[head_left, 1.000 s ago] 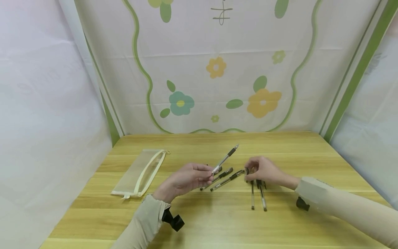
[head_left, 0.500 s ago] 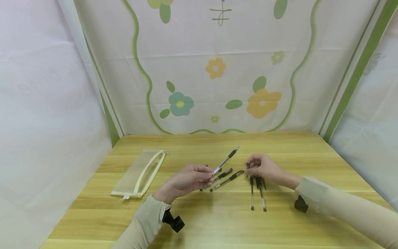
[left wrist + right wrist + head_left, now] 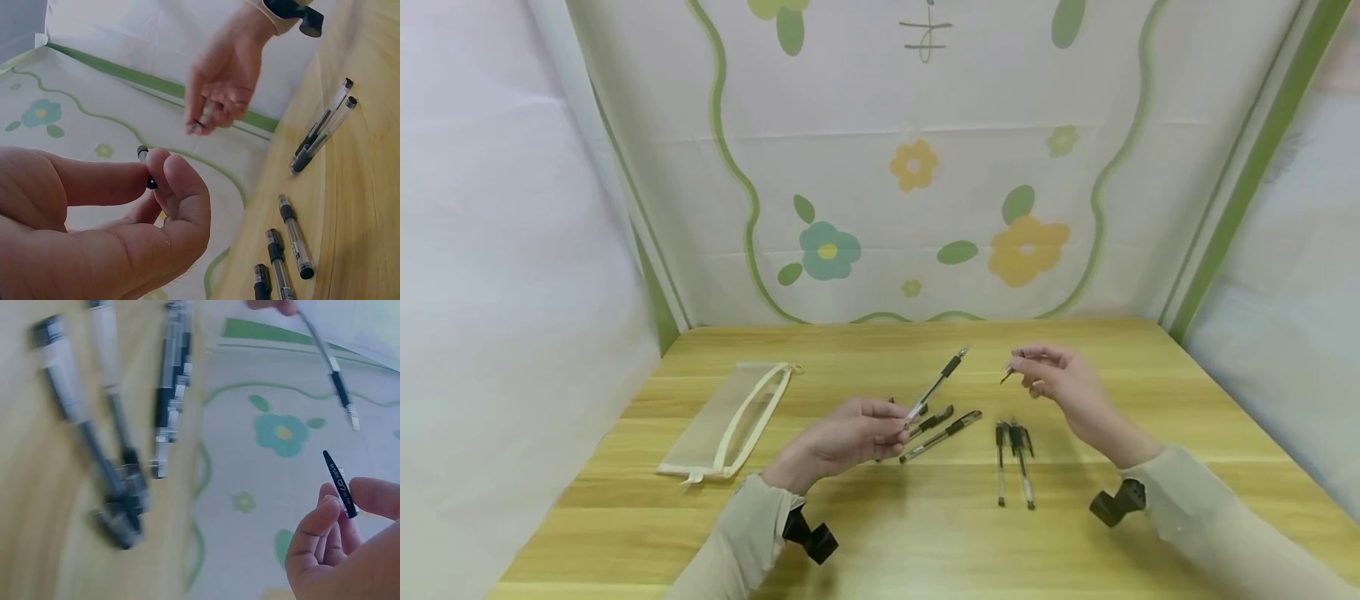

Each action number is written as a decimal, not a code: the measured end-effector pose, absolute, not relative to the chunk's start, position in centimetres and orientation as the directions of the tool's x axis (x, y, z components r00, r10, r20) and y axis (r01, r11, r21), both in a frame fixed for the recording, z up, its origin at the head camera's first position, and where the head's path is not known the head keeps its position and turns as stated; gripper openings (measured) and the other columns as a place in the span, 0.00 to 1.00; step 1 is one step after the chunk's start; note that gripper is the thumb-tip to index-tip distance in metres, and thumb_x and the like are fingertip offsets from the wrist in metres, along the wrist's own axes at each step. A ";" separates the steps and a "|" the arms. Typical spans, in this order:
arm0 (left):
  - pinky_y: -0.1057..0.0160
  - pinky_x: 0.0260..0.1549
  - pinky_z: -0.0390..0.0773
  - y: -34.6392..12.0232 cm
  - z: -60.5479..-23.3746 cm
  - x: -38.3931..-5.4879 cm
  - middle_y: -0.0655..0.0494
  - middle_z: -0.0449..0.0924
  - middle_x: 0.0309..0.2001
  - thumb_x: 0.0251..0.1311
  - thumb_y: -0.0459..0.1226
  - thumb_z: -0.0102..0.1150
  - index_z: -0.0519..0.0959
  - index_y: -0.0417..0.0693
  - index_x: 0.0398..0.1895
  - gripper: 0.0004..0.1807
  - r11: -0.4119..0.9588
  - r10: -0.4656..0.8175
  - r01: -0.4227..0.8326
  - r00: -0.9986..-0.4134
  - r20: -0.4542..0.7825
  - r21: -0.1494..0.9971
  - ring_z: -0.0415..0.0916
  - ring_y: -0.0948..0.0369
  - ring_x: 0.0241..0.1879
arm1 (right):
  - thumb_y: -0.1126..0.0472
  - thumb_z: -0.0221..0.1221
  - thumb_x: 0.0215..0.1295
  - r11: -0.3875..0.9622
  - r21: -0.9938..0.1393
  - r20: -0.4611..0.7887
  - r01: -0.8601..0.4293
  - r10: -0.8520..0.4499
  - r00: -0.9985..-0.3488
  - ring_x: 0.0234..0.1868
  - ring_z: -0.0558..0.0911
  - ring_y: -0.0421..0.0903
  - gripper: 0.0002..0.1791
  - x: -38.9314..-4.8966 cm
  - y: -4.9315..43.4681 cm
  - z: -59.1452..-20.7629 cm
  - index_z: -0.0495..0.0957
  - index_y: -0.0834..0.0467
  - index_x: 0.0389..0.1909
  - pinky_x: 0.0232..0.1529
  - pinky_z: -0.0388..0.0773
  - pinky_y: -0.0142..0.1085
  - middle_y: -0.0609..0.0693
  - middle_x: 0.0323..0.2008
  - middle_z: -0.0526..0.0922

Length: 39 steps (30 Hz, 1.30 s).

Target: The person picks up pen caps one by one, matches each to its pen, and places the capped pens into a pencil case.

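My left hand (image 3: 844, 435) pinches the rear end of an uncapped gel pen (image 3: 936, 386), which tilts up to the right with its tip pointing away. Raised to the right of it, my right hand (image 3: 1069, 390) holds a small pen cap (image 3: 339, 483) between thumb and fingers; white lettering shows on its dark clip in the right wrist view. Below the left hand lie several capped pens (image 3: 946, 435), slanting side by side and partly hidden by the fingers. Closer to the right hand, two more pens (image 3: 1026, 482) lie on the table with their black ends towards the back.
A translucent beige zip pouch (image 3: 709, 429) lies at the left of the wooden table (image 3: 925, 542), its zip opening facing right. Behind the table hangs a flowered cloth (image 3: 850, 167), and pale cloth sides (image 3: 512, 292) stand left and right.
My right hand has lifted up and away from the right-hand pens, carrying the pen cap. The left hand keeps the uncapped pen nearly still.
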<state>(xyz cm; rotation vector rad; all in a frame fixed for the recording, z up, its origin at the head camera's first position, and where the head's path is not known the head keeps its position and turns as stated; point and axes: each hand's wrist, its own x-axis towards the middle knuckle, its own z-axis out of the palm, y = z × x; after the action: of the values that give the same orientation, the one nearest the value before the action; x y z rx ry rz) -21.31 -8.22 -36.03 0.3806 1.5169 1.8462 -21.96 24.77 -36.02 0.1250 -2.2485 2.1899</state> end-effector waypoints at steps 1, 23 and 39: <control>0.60 0.48 0.76 -8.3 -36.0 -21.3 0.44 0.75 0.44 0.71 0.26 0.48 0.70 0.24 0.59 0.17 -0.061 0.680 -0.327 -0.705 -0.200 0.943 0.74 0.58 0.40 | 0.58 0.65 0.66 -0.001 -0.998 0.066 -0.066 -0.051 -0.997 0.34 0.78 0.44 0.19 -21.6 24.7 -35.4 0.76 0.65 0.51 0.33 0.78 0.32 0.49 0.40 0.85; 0.60 0.45 0.77 -8.3 -35.8 -21.3 0.44 0.75 0.40 0.71 0.25 0.48 0.71 0.22 0.54 0.14 0.000 0.703 -0.249 -0.689 -0.177 0.969 0.74 0.58 0.39 | 0.61 0.64 0.66 -0.197 -0.980 0.034 -0.029 -0.022 -0.999 0.33 0.80 0.42 0.12 -19.2 24.5 -33.4 0.81 0.61 0.47 0.36 0.79 0.31 0.49 0.41 0.85; 0.58 0.45 0.79 -7.7 -35.5 -20.2 0.42 0.76 0.44 0.71 0.27 0.51 0.76 0.29 0.53 0.12 0.116 0.700 -0.176 -0.683 -0.206 0.977 0.74 0.55 0.40 | 0.60 0.66 0.64 -0.046 -0.999 0.030 -0.027 -0.077 -0.997 0.34 0.80 0.44 0.19 -19.3 23.4 -34.3 0.78 0.66 0.52 0.38 0.79 0.35 0.52 0.41 0.86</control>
<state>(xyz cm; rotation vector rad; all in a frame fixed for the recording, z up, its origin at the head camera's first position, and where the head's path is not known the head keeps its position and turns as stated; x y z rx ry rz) -20.19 -7.67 -35.55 0.5136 1.7200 1.6477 -19.33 23.36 -34.29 0.1189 -2.1934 2.2944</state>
